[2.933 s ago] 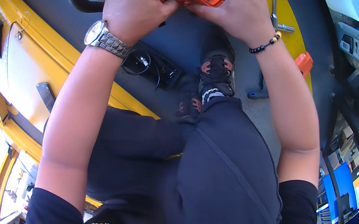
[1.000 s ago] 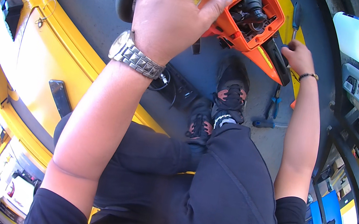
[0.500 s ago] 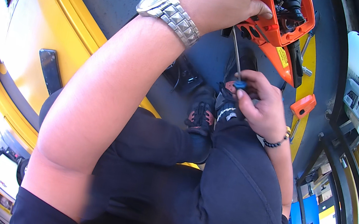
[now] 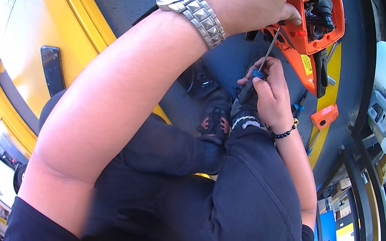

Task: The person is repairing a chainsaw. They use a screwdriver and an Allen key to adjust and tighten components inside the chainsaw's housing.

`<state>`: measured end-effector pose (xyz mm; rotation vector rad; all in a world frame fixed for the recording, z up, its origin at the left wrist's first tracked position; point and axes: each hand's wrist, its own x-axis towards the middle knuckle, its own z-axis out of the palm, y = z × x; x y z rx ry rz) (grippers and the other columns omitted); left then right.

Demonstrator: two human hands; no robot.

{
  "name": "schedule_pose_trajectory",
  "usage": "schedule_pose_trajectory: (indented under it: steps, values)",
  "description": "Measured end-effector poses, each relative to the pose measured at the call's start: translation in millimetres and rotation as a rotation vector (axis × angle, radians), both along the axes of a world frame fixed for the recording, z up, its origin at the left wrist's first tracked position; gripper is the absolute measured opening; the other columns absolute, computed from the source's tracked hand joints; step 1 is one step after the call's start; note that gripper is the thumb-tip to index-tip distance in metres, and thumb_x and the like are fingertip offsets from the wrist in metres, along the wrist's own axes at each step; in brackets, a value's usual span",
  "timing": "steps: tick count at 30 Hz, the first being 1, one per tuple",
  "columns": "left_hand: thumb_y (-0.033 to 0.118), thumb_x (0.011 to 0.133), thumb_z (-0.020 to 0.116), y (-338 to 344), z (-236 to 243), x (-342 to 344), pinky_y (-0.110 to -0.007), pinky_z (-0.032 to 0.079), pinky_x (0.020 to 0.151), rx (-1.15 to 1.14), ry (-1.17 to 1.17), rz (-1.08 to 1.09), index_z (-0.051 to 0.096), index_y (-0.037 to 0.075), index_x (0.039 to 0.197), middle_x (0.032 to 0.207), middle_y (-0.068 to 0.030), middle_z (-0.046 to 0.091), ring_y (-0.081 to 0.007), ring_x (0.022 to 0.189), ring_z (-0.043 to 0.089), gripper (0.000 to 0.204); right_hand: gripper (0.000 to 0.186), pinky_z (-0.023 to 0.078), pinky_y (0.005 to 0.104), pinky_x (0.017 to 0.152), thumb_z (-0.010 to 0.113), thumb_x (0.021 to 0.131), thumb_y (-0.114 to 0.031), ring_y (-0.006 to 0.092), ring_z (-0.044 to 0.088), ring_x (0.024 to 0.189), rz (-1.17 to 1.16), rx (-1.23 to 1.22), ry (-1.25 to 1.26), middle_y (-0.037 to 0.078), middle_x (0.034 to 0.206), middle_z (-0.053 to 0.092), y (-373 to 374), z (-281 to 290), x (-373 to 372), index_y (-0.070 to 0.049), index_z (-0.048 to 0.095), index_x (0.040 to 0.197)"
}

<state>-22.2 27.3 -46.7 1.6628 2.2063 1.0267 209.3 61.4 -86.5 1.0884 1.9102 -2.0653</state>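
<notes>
One screwdriver (image 4: 265,60) w/ a blue collar is sitting in R hand (image 4: 273,91), thumb & fingers wrapping the handle end. L hand (image 4: 255,2) is reaching across from the left, clasping the left wall of the orange chainsaw (image 4: 299,44) btwn thumb and fingertips. So both grips are loaded.

Key geometry: shaft's long axis is running near to far, leaning a bit right at the far end. Tip end is pointing at the saw's near-left side, just nearside of the L thumb. L hand is sitting closer to the tip; R hand is holding the near end. Can't tell if tip is seated or only touching, too small.

Saw is lying far right, beyond R hand, its uncovered side facing the wearer, black rubbery boot (image 4: 325,10) showing inside. Loose orange cover (image 4: 325,116) is resting right of R hand, apart, on the yellow strip (image 4: 333,93).
</notes>
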Motion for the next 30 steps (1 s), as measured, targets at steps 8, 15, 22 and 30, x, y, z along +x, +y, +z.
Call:
schedule_pose_trajectory:
  steps: [8,15,22,30]
  values:
    - [0.026,0.079,0.084,2,0,-4,-0.053,0.031,0.114,-0.037,-0.038,-0.036,0.075,0.014,0.115,0.139,-0.0188,0.047,-0.0371,0.133,0.047,0.038,0.024,0.053,0.0356,0.082,0.042,0.089,0.004,0.0212,0.067,0.087,-0.07,-0.108,0.016,0.012,0.094,0.061,-2,-6,-11,0.002,0.046,0.113]
    - [0.043,0.074,0.088,4,8,-10,-0.045,0.035,0.119,-0.181,-0.091,0.158,0.058,0.013,0.143,0.155,-0.028,0.034,-0.044,0.142,0.041,0.081,0.024,0.052,0.0342,0.083,0.042,0.088,0.001,0.0202,0.065,0.086,-0.006,-0.087,0.039,0.012,0.098,0.058,0,-11,-14,0.001,0.046,0.111]
    - [0.045,0.074,0.088,-7,18,-19,-0.042,0.035,0.121,-0.204,-0.094,0.039,0.056,0.013,0.147,0.157,-0.0279,0.031,-0.041,0.142,0.042,0.086,0.02,0.051,0.0293,0.074,0.042,0.091,0.003,0.0193,0.066,0.088,0.082,-0.046,0.008,0.011,0.099,0.058,-9,0,-33,0.001,0.047,0.11]
    - [0.046,0.074,0.088,-7,27,-19,-0.042,0.035,0.12,-0.292,-0.13,0.043,0.055,0.015,0.148,0.159,-0.0268,0.029,-0.0407,0.141,0.044,0.086,0.017,0.053,0.0351,0.084,0.043,0.094,0.003,0.0217,0.066,0.089,0.07,-0.201,0.168,0.013,0.1,0.056,-14,-9,-35,0.0,0.039,0.11]
